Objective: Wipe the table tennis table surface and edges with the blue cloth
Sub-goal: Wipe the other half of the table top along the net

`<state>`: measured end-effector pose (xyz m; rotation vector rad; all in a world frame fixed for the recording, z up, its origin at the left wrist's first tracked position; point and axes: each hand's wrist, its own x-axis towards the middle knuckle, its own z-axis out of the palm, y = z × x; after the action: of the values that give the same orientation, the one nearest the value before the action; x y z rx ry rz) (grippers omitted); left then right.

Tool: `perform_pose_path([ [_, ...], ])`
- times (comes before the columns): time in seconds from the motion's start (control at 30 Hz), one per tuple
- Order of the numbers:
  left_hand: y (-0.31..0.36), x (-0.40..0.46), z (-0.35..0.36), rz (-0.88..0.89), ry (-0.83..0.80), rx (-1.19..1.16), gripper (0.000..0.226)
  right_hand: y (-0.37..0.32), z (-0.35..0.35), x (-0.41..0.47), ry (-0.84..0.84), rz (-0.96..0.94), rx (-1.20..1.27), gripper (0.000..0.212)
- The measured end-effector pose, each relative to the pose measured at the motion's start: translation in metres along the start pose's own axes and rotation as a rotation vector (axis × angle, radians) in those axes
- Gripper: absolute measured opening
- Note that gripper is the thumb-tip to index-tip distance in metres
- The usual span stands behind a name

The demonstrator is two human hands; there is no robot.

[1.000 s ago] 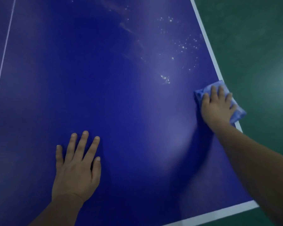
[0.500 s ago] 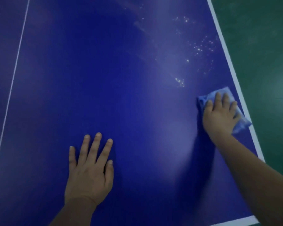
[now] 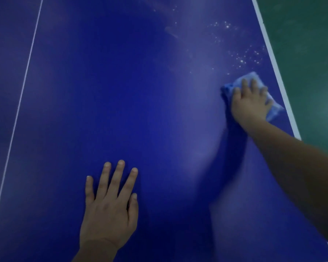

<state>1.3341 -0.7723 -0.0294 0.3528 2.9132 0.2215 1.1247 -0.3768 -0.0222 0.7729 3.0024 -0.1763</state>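
We look down at a big dark blue table tennis table (image 3: 140, 91). Our left hand (image 3: 110, 208) lies flat on the table, near the bottom of the view. Its fingers (image 3: 119, 174) are straight and spread a little apart, and it holds nothing. Our right hand (image 3: 249, 103) reaches far out to the right side. It presses down on the blue cloth (image 3: 273, 106), palm down, with the fingers lying on top of the cloth, close together. They look a little bent, but the hand is blurry, so we cannot tell if they pinch the cloth. The cloth is bunched up under the hand and pokes out past the fingertips and on the right side. It sits on the table top, just beside the white edge line (image 3: 273, 59) that runs along the right side. Just past the cloth we see lots of tiny white specks (image 3: 246, 57) on the blue top. A thin white line (image 3: 25, 78) runs down the table far to the left. Off the right edge is a green floor (image 3: 311, 53).
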Motion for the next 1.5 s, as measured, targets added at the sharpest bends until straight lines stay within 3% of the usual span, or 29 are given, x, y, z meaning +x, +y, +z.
perform_pose_path([
  [0.03,0.0,0.0,0.0,-0.001,-0.005,0.002,0.058,-0.003,-0.001,-0.001,-0.013,0.118,0.051,0.062],
  [0.1,0.0,0.0,-0.001,0.002,-0.01,0.003,0.058,-0.032,0.007,-0.032,0.002,0.021,0.015,0.062],
  [0.23,0.0,0.001,-0.002,0.002,-0.016,-0.014,0.06,-0.08,0.033,-0.138,0.039,-0.792,-0.065,0.056],
  [0.3,0.0,0.001,-0.003,0.002,-0.016,-0.02,0.059,-0.07,0.028,-0.141,-0.02,-0.976,-0.078,0.054],
  [0.37,0.001,0.001,-0.004,0.005,-0.019,-0.016,0.055,-0.052,0.024,-0.105,0.061,-0.771,-0.06,0.057],
  [0.47,0.0,0.002,-0.005,0.005,-0.05,-0.011,0.057,-0.033,0.01,-0.059,0.011,-0.062,0.037,0.06],
  [0.53,0.001,0.002,-0.005,0.004,-0.049,-0.017,0.058,-0.05,0.012,-0.067,0.038,0.165,0.052,0.059],
  [0.6,0.001,0.001,-0.004,0.004,-0.038,-0.02,0.058,-0.082,0.025,-0.105,0.111,0.03,0.013,0.057],
  [0.7,0.001,0.002,-0.005,-0.004,-0.028,-0.03,0.056,-0.11,0.036,-0.177,0.049,-0.585,-0.027,0.055],
  [0.77,0.002,0.003,-0.006,-0.004,-0.035,-0.04,0.056,-0.09,0.033,-0.184,-0.022,-0.809,-0.019,0.054],
  [0.83,0.001,0.001,-0.006,-0.001,-0.038,-0.05,0.06,-0.056,0.03,-0.154,0.016,-0.694,-0.035,0.055],
  [0.9,0.0,0.001,-0.006,0.002,-0.047,-0.044,0.06,-0.024,0.02,-0.115,0.049,-0.398,-0.062,0.059],
  [0.97,0.0,0.002,-0.007,0.0,-0.059,-0.041,0.059,-0.004,0.009,-0.092,-0.026,-0.093,-0.01,0.061],
  [1.07,0.0,0.001,-0.006,-0.008,-0.064,-0.026,0.058,-0.022,0.01,-0.096,-0.021,0.127,0.043,0.06],
  [1.1,0.0,0.001,-0.005,-0.008,-0.065,-0.018,0.058,-0.035,0.015,-0.107,0.011,0.101,0.032,0.059],
  [1.17,0.001,0.001,-0.005,-0.013,-0.071,-0.005,0.057,-0.064,0.025,-0.143,0.1,-0.133,0.003,0.059],
  [1.23,0.001,0.002,-0.006,-0.022,-0.07,0.002,0.057,-0.078,0.029,-0.188,0.064,-0.488,-0.014,0.057],
  [1.33,0.004,0.001,-0.008,-0.031,-0.055,-0.01,0.059,-0.047,0.023,-0.202,-0.047,-0.916,-0.029,0.053],
  [1.4,0.006,0.0,-0.009,-0.033,-0.041,-0.013,0.059,-0.005,0.021,-0.165,-0.026,-0.924,-0.069,0.054],
  [1.5,0.009,0.0,-0.007,-0.053,-0.009,0.011,0.06,0.053,0.004,-0.086,-0.025,-0.507,-0.098,0.062],
])
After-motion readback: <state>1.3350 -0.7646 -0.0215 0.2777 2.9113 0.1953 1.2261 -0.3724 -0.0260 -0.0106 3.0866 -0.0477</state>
